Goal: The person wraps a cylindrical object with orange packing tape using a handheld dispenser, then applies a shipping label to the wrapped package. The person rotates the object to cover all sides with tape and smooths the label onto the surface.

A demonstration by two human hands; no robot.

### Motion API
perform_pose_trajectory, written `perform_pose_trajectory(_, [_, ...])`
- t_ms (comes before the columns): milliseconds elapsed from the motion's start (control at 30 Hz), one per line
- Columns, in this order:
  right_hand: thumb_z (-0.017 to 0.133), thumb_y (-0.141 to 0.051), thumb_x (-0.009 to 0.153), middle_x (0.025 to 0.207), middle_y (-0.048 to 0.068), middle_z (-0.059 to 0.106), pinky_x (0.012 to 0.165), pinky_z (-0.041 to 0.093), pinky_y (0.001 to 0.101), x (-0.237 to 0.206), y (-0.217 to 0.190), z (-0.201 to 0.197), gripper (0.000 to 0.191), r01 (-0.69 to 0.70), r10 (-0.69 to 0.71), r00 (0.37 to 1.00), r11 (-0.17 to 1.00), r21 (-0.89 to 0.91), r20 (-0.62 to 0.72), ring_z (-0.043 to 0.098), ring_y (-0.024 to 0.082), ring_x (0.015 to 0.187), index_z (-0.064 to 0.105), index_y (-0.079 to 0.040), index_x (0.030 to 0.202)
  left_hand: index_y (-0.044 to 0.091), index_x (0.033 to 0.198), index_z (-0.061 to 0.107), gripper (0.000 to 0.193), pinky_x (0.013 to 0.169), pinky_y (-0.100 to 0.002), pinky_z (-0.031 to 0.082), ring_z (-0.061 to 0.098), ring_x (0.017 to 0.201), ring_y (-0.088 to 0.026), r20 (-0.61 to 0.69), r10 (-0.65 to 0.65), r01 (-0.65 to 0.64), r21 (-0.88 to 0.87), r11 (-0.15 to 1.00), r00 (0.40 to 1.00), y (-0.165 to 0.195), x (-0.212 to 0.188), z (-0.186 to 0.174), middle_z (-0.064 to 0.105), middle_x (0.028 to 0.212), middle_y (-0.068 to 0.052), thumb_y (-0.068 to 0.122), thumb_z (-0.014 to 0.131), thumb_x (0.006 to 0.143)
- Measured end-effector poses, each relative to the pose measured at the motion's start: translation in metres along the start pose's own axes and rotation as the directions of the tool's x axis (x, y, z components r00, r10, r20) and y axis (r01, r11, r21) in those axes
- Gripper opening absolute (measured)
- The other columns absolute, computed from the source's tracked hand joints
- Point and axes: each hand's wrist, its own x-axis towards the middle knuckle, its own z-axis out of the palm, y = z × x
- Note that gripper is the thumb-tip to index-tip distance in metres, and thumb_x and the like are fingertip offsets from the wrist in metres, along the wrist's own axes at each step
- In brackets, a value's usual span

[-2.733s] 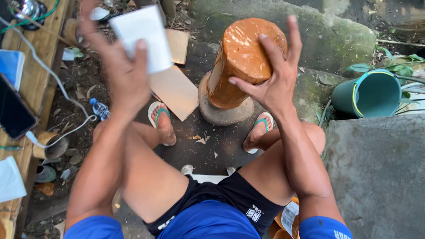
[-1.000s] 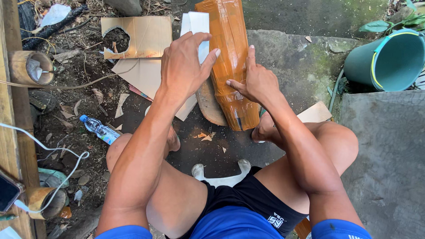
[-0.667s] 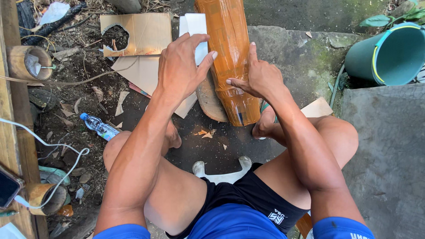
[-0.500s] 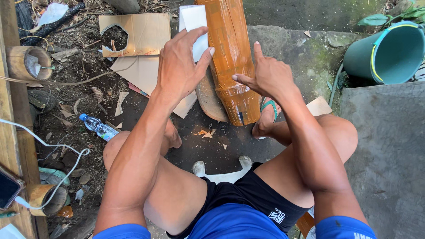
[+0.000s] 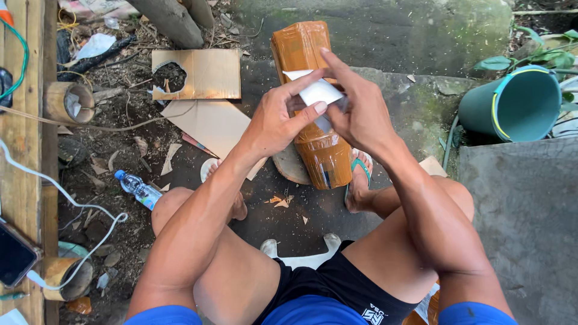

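Observation:
A tall brown cylinder wrapped in shiny brown tape stands tilted on the ground between my feet, leaning away from me. My left hand and my right hand are raised together in front of it. Both pinch a small white sheet of paper between fingers and thumbs. Neither hand touches the cylinder now. My bare knees and blue shorts fill the bottom of the view.
Cardboard pieces, one with a round hole cut out, lie at the upper left. A plastic water bottle lies by my left knee. A teal bucket lies tipped at the right beside a concrete slab. Wooden planks, cable and phone are at the left.
Both hands have left the cylinder and come together in front of it. The white sheet, earlier pressed against the cylinder by my left hand, is now held between both hands.

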Motion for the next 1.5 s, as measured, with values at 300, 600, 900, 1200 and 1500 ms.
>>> perform_pose_trajectory(300, [0.052,-0.024,0.113,0.124,0.013,0.072,0.097,0.056,0.0316,-0.021,0.046,0.016,0.038,-0.149,0.366,0.929,0.503,0.851,-0.053,0.069,0.017,0.108,0.06,0.005,0.136,0.009,0.163,0.008,0.112,0.094,-0.037,0.06,0.064,0.114,-0.025,-0.276,0.157,-0.059,0.331,0.942,0.948,0.005,-0.01,0.012,0.054,0.127,-0.019,0.033,0.086,0.087])
perform_pose_trajectory(600, [0.054,-0.022,0.107,0.11,0.008,0.07,0.087,0.058,0.0285,-0.016,0.044,0.016,0.034,-0.128,0.43,0.891,0.544,0.829,-0.144,0.069,0.012,0.096,0.056,-0.003,0.135,0.001,0.145,0.042,0.061,0.09,-0.027,0.058,0.07,0.1,-0.014,-0.289,-0.048,-0.005,-0.182,0.983,0.956,-0.008,0.005,0.005,0.069,0.111,-0.012,0.001,0.073,0.091])
perform_pose_trajectory(900, [0.067,-0.022,0.107,0.094,-0.003,0.067,0.075,0.047,0.0197,-0.014,0.034,-0.022,0.023,-0.06,0.252,0.896,0.886,0.461,-0.367,0.056,0.002,0.084,0.071,0.0,0.116,-0.004,0.134,0.054,0.05,0.09,-0.026,0.058,0.071,0.098,-0.011,-0.073,-0.168,0.148,-0.225,0.963,0.983,0.0,0.005,0.01,0.072,0.112,-0.009,0.003,0.072,0.088])
perform_pose_trajectory(1200, [0.065,-0.026,0.11,0.091,-0.006,0.064,0.072,0.043,0.0209,-0.03,0.043,-0.032,0.026,-0.046,0.302,0.872,0.833,0.551,-0.385,0.052,0.002,0.082,0.071,-0.001,0.109,-0.004,0.125,0.062,0.038,0.089,-0.025,0.057,0.069,0.096,-0.009,0.08,-0.161,0.166,-0.061,0.984,0.984,0.006,-0.002,0.034,0.074,0.109,-0.008,0.005,0.074,0.089])
perform_pose_trajectory(1500, [0.065,-0.025,0.109,0.089,-0.006,0.064,0.07,0.042,0.0202,-0.039,0.051,-0.036,0.025,-0.059,0.334,0.857,0.821,0.567,-0.394,0.051,0.002,0.08,0.071,-0.001,0.108,-0.003,0.124,0.062,0.037,0.09,-0.027,0.059,0.071,0.099,-0.01,0.13,-0.139,0.144,-0.028,0.989,0.982,0.01,-0.003,0.044,0.075,0.112,-0.009,0.007,0.073,0.09])
